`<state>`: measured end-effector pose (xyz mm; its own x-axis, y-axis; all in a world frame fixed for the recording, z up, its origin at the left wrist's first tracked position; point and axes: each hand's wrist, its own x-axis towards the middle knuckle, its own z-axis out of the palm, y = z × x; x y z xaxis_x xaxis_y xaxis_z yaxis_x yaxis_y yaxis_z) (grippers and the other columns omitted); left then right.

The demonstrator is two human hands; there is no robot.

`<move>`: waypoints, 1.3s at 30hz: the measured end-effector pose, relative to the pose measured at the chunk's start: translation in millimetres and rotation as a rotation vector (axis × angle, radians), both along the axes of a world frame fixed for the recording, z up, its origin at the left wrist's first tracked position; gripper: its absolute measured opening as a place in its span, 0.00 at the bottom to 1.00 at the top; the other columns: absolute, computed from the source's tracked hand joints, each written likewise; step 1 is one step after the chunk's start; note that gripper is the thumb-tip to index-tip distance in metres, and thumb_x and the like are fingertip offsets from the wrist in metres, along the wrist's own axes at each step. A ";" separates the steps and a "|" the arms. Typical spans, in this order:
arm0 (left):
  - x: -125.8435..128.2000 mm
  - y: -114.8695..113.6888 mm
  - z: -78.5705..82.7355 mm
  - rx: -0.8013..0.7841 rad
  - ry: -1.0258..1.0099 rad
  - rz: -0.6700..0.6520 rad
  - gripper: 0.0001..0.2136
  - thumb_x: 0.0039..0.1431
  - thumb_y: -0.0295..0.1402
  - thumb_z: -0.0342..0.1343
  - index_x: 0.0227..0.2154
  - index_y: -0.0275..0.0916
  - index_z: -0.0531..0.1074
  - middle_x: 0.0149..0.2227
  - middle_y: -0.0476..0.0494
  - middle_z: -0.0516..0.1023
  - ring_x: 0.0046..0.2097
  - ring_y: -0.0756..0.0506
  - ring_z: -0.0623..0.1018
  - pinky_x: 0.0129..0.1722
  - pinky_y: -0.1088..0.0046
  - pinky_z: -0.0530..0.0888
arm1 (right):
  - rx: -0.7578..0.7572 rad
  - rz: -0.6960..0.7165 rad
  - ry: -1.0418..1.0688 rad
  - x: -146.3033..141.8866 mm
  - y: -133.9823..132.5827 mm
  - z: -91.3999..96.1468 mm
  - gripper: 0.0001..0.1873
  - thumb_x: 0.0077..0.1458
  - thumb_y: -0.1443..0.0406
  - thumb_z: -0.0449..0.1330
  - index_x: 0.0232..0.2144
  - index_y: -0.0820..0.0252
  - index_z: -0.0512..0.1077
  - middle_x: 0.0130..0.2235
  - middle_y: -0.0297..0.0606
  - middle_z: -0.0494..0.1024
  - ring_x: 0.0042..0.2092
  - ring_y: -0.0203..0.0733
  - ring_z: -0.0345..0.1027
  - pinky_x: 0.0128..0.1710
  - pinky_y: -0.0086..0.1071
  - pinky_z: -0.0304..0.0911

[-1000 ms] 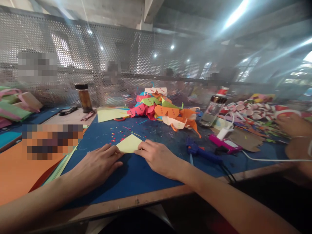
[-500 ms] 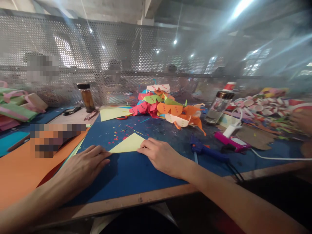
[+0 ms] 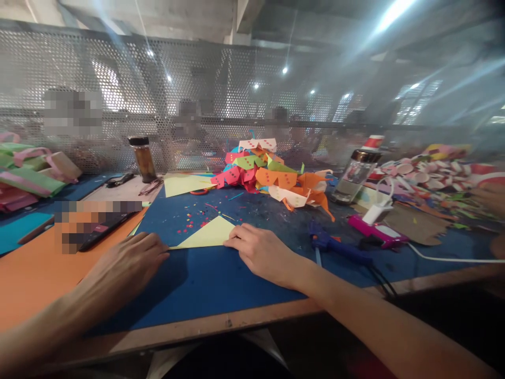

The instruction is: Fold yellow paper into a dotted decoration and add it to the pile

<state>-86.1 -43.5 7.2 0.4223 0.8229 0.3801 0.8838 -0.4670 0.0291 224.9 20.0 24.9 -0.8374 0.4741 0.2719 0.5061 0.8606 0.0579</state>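
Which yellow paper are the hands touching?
The folded yellow triangle between left hand and right hand; the flat yellow sheet lies untouched farther back.

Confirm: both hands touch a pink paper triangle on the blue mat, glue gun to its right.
The head view shows the paper triangle is yellow, not pink. The left hand and right hand touch it on the blue mat, glue gun to its right.

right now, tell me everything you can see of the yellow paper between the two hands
The yellow paper is a pale, thin sheet that shows as a flat triangle, seemingly folded, lying on the blue mat. Its long edge faces the person and its apex points away. The left hand touches its left corner with the fingertips; the right hand rests its fingers on the right corner.
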 end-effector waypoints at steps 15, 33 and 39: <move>41.3 46.4 4.7 -0.102 -0.115 -0.209 0.10 0.67 0.27 0.48 0.34 0.39 0.74 0.35 0.45 0.76 0.38 0.45 0.76 0.39 0.69 0.72 | -0.105 -0.039 0.046 -4.8 12.0 5.3 0.08 0.65 0.67 0.56 0.41 0.60 0.76 0.43 0.41 0.76 0.47 0.43 0.69 0.48 0.37 0.66; 39.5 49.6 0.7 -0.146 -0.234 -0.213 0.09 0.65 0.29 0.49 0.32 0.39 0.73 0.32 0.48 0.75 0.33 0.48 0.75 0.34 0.73 0.70 | -0.178 -0.074 0.140 -2.9 15.9 1.6 0.08 0.65 0.67 0.55 0.37 0.60 0.74 0.39 0.38 0.75 0.42 0.40 0.69 0.43 0.34 0.64; 39.1 54.0 2.1 -0.207 -0.282 -0.162 0.08 0.64 0.31 0.50 0.32 0.40 0.74 0.32 0.48 0.77 0.33 0.48 0.76 0.34 0.73 0.71 | -0.290 -0.208 0.176 -6.0 20.2 3.2 0.06 0.63 0.66 0.58 0.34 0.59 0.73 0.38 0.36 0.75 0.40 0.38 0.69 0.40 0.31 0.62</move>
